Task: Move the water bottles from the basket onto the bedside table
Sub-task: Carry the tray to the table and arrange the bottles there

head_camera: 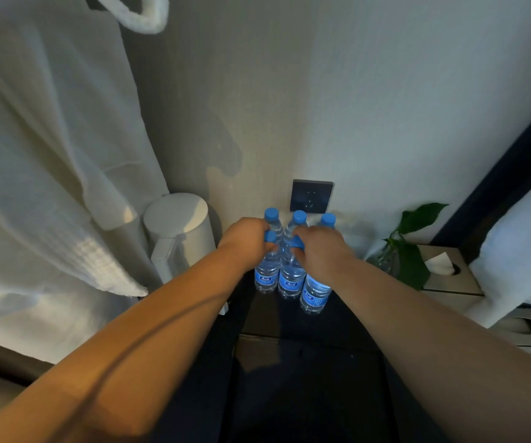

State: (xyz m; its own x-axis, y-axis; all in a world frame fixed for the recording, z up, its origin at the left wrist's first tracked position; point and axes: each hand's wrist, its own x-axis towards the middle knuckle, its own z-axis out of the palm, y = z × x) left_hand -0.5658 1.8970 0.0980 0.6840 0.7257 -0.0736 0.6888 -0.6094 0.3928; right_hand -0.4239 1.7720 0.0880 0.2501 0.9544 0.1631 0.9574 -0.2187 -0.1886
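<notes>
Several clear water bottles with blue caps and blue labels stand upright in a tight cluster on the dark bedside table (347,318), close to the wall. My left hand (245,238) is closed around the cap and neck of the front left bottle (264,276). My right hand (321,251) grips the cap of the front middle bottle (289,282) and covers the top of the front right bottle (315,297). Three more caps (299,216) show behind my hands. The basket is not in view.
A white kettle (181,231) stands just left of the bottles. A dark wall socket (311,196) sits behind them. To the right are a leafy plant in a glass vase (411,251), a tissue box (449,276) and white bedding (526,238). A white bathrobe (49,187) hangs at left.
</notes>
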